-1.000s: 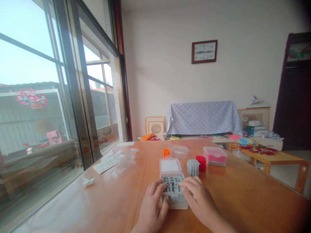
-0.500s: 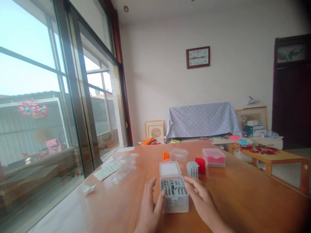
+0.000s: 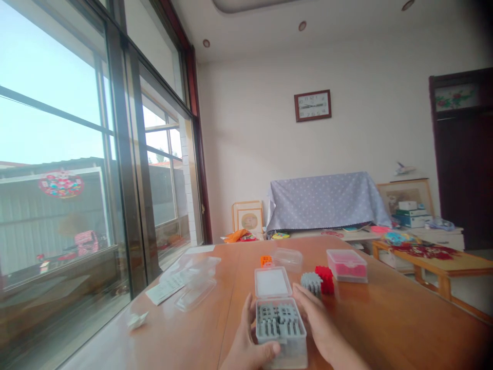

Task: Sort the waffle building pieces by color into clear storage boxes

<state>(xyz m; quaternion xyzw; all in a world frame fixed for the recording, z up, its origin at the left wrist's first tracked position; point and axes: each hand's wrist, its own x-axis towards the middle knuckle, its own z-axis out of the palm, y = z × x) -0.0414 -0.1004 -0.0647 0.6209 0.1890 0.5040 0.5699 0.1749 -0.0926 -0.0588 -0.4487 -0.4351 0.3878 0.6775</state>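
A clear plastic box (image 3: pixel 287 354) with its lid (image 3: pixel 272 282) hinged open stands near the table's front. Rows of grey toothed pieces (image 3: pixel 279 319) fill it. My left hand (image 3: pixel 252 341) grips the box's left side, its thumb across the front. Along the right side lies my right hand (image 3: pixel 318 326), fingers extended beside the rim near the hinge. Just beyond it are a grey ridged block (image 3: pixel 311 283) and a red one (image 3: pixel 325 279).
A lidded box with pink contents (image 3: pixel 347 266) sits at the right on the table (image 3: pixel 385 318). An orange piece (image 3: pixel 266 261) and a clear container (image 3: pixel 287 260) are farther back. Clear trays (image 3: pixel 195 294), a printed sheet (image 3: pixel 167 289) and crumpled plastic (image 3: pixel 137 321) lie left.
The view has tilted up, so the table sits lower in the picture. My left hand has closed on the box's side, its thumb now on the front. My right hand has moved against the right side.
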